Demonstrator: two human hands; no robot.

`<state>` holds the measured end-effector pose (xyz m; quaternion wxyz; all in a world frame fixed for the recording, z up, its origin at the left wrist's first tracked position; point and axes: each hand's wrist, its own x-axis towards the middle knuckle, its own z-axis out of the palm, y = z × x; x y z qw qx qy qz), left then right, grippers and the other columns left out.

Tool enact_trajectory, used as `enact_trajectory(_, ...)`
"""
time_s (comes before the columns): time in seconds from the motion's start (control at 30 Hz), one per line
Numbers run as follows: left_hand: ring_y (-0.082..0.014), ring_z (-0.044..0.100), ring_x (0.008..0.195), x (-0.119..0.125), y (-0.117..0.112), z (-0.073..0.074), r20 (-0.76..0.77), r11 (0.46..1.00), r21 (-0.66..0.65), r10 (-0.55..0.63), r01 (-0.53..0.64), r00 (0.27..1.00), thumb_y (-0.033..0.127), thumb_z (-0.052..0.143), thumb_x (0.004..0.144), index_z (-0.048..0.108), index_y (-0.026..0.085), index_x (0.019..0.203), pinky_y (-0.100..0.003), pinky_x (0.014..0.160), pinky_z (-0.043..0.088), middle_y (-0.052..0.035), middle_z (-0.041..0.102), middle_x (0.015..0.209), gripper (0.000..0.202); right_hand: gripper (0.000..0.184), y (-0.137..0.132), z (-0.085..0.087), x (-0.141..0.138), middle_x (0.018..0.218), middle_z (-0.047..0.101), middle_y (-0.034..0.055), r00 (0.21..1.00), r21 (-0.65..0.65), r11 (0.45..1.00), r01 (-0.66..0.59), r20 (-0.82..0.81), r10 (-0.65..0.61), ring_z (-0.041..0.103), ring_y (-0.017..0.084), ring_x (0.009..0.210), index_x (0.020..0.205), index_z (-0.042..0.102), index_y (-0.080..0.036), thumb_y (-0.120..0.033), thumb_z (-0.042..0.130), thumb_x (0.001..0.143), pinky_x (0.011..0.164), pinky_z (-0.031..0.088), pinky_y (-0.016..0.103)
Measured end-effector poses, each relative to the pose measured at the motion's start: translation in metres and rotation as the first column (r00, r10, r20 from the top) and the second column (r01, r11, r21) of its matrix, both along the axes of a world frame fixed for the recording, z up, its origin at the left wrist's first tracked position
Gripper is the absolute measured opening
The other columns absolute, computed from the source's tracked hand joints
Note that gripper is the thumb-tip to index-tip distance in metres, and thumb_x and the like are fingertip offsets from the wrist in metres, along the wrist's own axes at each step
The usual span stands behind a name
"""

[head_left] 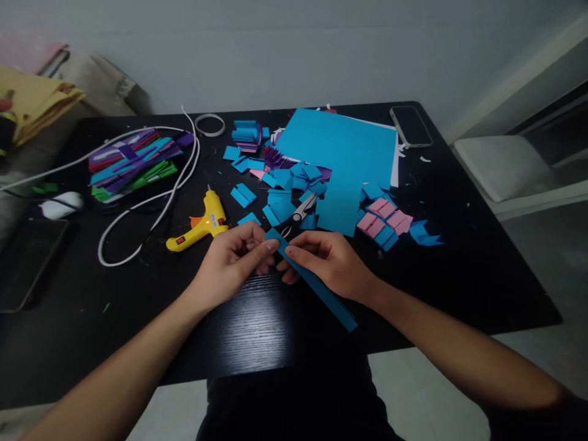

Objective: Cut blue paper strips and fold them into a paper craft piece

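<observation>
Black table (pixel 463 288), seen from above, wood-like grain showing where light glints near the front edge. Both hands at centre, close together. Left hand (pixel 236 260): fingers curled, thumb pressed on the upper end of a folded blue paper strip (pixel 325 294); a closed pinch. Right hand (pixel 333 263): thumb on the same strip just beside the left, fingers bent beneath, also pinched. Strip slants from the fingertips down past the right hand toward the near table edge, its lower end free.

Writing: yellow glue gun (pixel 199 226), left of the hands, bears a small pale label (pixel 214 219) on its body; marks on it, too small to read. Red switch (pixel 180 241) on the handle; any lettering there cannot be made out. Phone (pixel 411 127) at the far right corner, dark screen up, no brand legible.

Just beyond the fingers: scissors (pixel 304 208), lying among loose blue folded pieces (pixel 278 205). Large blue sheet (pixel 344 153) behind, white paper showing under its right edge. Pink folded pieces (pixel 384 217) near its lower right corner. Far left: bundle of coloured strips (pixel 135 160), partly ringed by a white cable (pixel 177 190).
</observation>
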<state>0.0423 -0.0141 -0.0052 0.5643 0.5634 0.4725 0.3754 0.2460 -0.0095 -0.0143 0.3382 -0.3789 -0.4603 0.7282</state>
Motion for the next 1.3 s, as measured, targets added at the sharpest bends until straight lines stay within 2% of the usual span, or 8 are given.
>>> enact_trajectory(0.13,-0.0098,0.061,0.055,-0.001,0.002,0.003,-0.051,0.999,0.031,-0.005,0.007,0.999,0.031,0.071,0.091,0.060,0.017,0.077,-0.020,0.054,0.048,0.0015,0.067,0.063,0.023,0.033,0.000,-0.002,0.001,0.082,0.079,0.0064,1.000,0.011,1.000,-0.015,0.018,0.015,0.076,0.015,0.065,0.090,0.074,-0.012,-0.044,0.083,0.085,0.064,0.064,0.027)
enact_trajectory(0.3,-0.0112,0.060,0.057,-0.002,0.000,0.000,-0.163,0.996,0.081,-0.024,0.038,0.986,0.034,0.071,0.092,0.071,0.016,0.096,-0.020,0.053,0.045,0.0020,0.064,0.064,0.019,0.029,-0.002,-0.004,0.000,0.080,0.079,0.0050,0.998,0.053,0.998,-0.022,0.054,0.019,0.076,0.014,0.065,0.089,0.075,-0.012,-0.039,0.083,0.085,0.062,0.062,0.024)
enact_trajectory(0.5,-0.0109,0.065,0.060,-0.006,0.000,0.000,-0.208,0.994,0.081,-0.056,0.074,0.977,0.034,0.070,0.094,0.074,0.017,0.092,-0.019,0.056,0.050,0.0010,0.070,0.068,0.017,0.028,-0.002,-0.003,-0.001,0.084,0.079,0.0053,0.998,0.072,0.997,-0.031,0.063,0.027,0.075,0.013,0.066,0.092,0.076,-0.012,-0.039,0.084,0.085,0.065,0.062,0.023)
enact_trajectory(0.7,-0.0104,0.065,0.055,-0.013,0.005,0.011,-0.239,0.991,0.134,0.015,0.017,0.971,0.030,0.070,0.093,0.071,0.017,0.088,-0.018,0.053,0.049,0.0021,0.069,0.062,0.014,0.033,0.002,-0.002,0.004,0.083,0.080,0.0076,0.991,-0.010,0.993,-0.115,0.065,0.116,0.076,0.016,0.067,0.090,0.078,-0.012,-0.044,0.083,0.085,0.065,0.064,0.028)
enact_trajectory(0.83,-0.0104,0.064,0.057,-0.018,0.006,0.013,-0.312,0.975,0.175,-0.080,0.140,0.947,0.032,0.068,0.094,0.072,0.018,0.088,-0.019,0.054,0.049,0.0021,0.069,0.066,0.016,0.031,0.002,-0.005,0.006,0.078,0.079,0.0060,0.985,0.046,0.991,-0.123,0.125,0.116,0.074,0.014,0.064,0.084,0.077,-0.013,-0.043,0.084,0.083,0.065,0.063,0.025)
enact_trajectory(1.03,-0.0122,0.070,0.071,-0.021,0.008,0.015,-0.437,0.912,0.262,-0.181,0.317,0.881,0.032,0.071,0.095,0.078,0.020,0.093,-0.020,0.064,0.051,-0.0002,0.076,0.081,0.014,0.032,0.002,-0.006,0.007,0.076,0.077,0.0049,0.967,0.137,0.977,-0.164,0.216,0.132,0.074,0.013,0.064,0.085,0.078,-0.013,-0.045,0.081,0.087,0.065,0.061,0.023)
enact_trajectory(1.17,-0.0127,0.068,0.068,-0.025,0.005,0.020,-0.467,0.924,0.236,-0.164,0.301,0.869,0.035,0.066,0.097,0.075,0.019,0.092,-0.022,0.062,0.050,-0.0007,0.075,0.081,0.019,0.035,0.005,0.002,0.011,0.081,0.078,0.0061,0.958,0.070,0.974,-0.214,0.213,0.195,0.074,0.013,0.065,0.089,0.078,-0.013,-0.048,0.081,0.086,0.064,0.062,0.025)
enact_trajectory(1.3,-0.0130,0.065,0.068,-0.030,-0.008,0.025,-0.509,0.937,0.197,-0.154,0.289,0.847,0.034,0.062,0.098,0.072,0.020,0.090,-0.022,0.061,0.048,0.0007,0.071,0.079,0.019,0.034,0.005,0.013,0.015,0.079,0.079,0.0061,0.934,0.021,0.958,-0.285,0.230,0.273,0.075,0.015,0.066,0.087,0.078,-0.014,-0.047,0.083,0.083,0.065,0.063,0.027)
